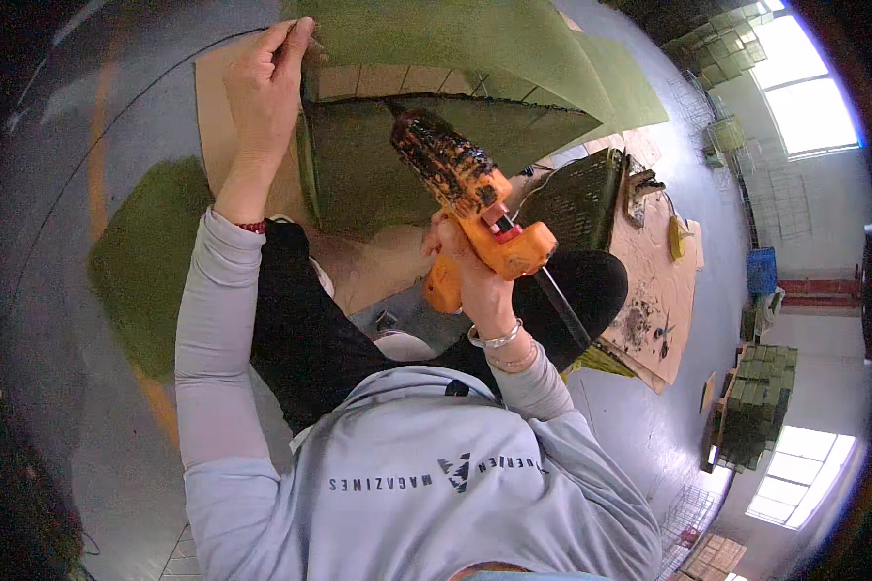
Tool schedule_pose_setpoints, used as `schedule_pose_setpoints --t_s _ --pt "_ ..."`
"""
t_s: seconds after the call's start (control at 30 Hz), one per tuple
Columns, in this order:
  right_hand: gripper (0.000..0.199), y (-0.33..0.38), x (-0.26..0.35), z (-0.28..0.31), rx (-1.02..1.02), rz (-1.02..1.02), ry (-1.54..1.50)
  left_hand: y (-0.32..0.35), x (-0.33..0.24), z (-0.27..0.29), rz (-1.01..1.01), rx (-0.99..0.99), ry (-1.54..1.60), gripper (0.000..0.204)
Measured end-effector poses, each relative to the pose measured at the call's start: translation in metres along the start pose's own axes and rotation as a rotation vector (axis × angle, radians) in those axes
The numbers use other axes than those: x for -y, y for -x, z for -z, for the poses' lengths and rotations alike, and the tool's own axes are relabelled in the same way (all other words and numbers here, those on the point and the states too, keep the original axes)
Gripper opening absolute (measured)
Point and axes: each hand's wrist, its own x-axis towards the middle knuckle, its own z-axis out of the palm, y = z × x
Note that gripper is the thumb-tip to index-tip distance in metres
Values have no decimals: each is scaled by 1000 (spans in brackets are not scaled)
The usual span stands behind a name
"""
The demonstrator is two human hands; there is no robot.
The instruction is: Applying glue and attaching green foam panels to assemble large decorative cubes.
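My right hand (pixel 470 271) is wrapped round the handle of an orange glue gun (pixel 484 208) whose front is smeared with black. A black glue stick (pixel 562 308) sticks out of its back end. The nozzle is at the black-coated edge (pixel 455 98) of a green mesh panel (pixel 436 160); whether it touches, I cannot tell. At the upper left, my left hand (pixel 266 97) is pinched shut at the panel's far left corner. A thin black cord (pixel 126 126) curves up from the left to its fingertips. A larger green mesh sheet (pixel 436 34) rises behind the panel.
A dark green mesh piece (pixel 150 271) lies on the floor at left. To the right are a dark green crate (pixel 567 203), a stained cardboard sheet (pixel 654 300) and a yellow object (pixel 678 237). Farther right stand a blue basket (pixel 762 271) and stacked green pieces (pixel 758 402).
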Motion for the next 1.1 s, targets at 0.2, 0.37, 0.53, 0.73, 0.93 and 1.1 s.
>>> schedule_pose_setpoints --t_s 0.2,0.37,0.53,0.73,0.93,1.1 --pt "15 -2 -12 -2 48 -57 45 -2 3 -3 -158 -90 -71 24" --pt "15 -1 -9 -12 44 -24 -23 -1 0 -2 -111 -28 -18 23" --pt "16 -2 -15 -9 84 -23 122 0 2 -3 -55 -24 25 23" --pt "19 2 -16 -16 67 -34 54 -2 11 -5 -43 -2 27 23" --pt "22 -1 -16 -18 105 -51 149 -2 7 -2 -96 -25 -2 23" --pt "25 0 -26 -15 213 101 312 -2 3 -2 -149 -67 -24 23"
